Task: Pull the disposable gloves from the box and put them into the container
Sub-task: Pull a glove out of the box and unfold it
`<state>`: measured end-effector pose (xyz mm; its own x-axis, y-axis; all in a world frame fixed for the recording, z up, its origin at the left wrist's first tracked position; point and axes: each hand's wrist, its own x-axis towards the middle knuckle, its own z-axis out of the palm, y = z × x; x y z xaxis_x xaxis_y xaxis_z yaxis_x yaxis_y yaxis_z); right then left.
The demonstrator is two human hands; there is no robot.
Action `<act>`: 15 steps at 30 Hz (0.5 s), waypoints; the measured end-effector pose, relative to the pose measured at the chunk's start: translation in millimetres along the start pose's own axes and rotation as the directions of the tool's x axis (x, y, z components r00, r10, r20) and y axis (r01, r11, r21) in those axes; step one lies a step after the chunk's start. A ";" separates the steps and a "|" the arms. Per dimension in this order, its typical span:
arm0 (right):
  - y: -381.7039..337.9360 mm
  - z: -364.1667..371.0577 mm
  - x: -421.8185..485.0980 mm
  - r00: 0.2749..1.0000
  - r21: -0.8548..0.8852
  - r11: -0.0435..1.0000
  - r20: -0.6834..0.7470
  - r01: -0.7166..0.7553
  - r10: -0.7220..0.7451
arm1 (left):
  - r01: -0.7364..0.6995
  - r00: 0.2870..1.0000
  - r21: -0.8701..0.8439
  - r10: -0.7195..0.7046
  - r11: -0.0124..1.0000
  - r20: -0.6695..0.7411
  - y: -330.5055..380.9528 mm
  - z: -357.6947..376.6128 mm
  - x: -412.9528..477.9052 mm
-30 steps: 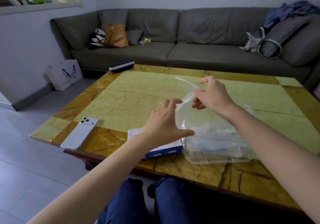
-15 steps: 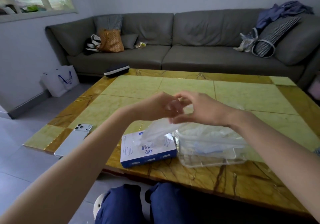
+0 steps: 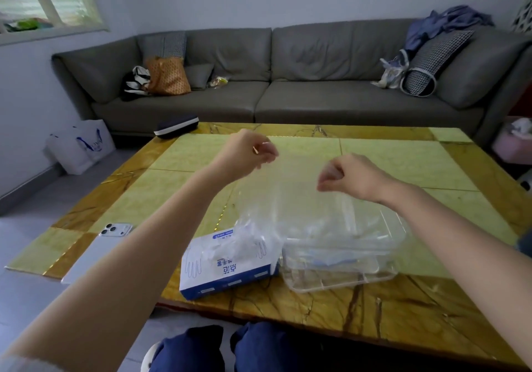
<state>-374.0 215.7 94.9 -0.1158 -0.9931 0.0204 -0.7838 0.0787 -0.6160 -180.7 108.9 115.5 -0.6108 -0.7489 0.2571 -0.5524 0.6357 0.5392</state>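
Observation:
A thin clear disposable glove [image 3: 290, 196] hangs stretched between my two raised hands. My left hand [image 3: 247, 153] pinches its upper left edge, and my right hand [image 3: 348, 177] pinches its upper right edge. The glove's lower end trails down to the white and blue glove box [image 3: 230, 265], where more clear plastic bunches at the opening. Right beside the box stands the clear plastic container [image 3: 345, 265] with several crumpled gloves inside. Both sit near the front edge of the yellow-green marble table [image 3: 403, 170].
A white phone [image 3: 95, 250] lies at the table's left front corner, partly behind my left forearm. A dark case [image 3: 176, 125] rests at the far left corner. A grey sofa [image 3: 288, 83] with bags and cushions runs behind the table.
My hands were together above the box; they have moved apart and upward, spreading the glove wide between them over the box and container.

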 end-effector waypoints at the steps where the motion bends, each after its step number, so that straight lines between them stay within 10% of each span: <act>1: 4.6 -4.4 2.8 0.992 -0.016 1.000 -0.126 0.015 -0.017 | -0.021 0.995 -0.036 0.017 0.999 -0.094 5.0 4.5 5.6; 5: 15.8 -20.2 8.0 0.766 -0.169 0.968 -0.593 0.184 -0.249 | -0.169 0.890 -0.285 0.022 0.944 -0.456 30.3 20.4 20.0; 8: 26.8 -22.0 2.7 0.576 -0.361 0.908 -0.705 0.210 -0.414 | -0.323 0.876 -0.296 0.166 0.899 -0.453 33.3 33.3 14.9; 15: 71.1 10.6 -15.7 0.943 -0.451 0.876 -0.184 0.169 -0.277 | -0.383 0.915 0.158 0.349 0.910 0.204 -23.2 80.2 -15.5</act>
<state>-421.5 236.0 42.4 -0.0044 -0.9423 0.3348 -0.9816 -0.0599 -0.1814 -203.9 120.8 34.6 -0.8673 -0.4248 0.2594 -0.3587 0.8948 0.2658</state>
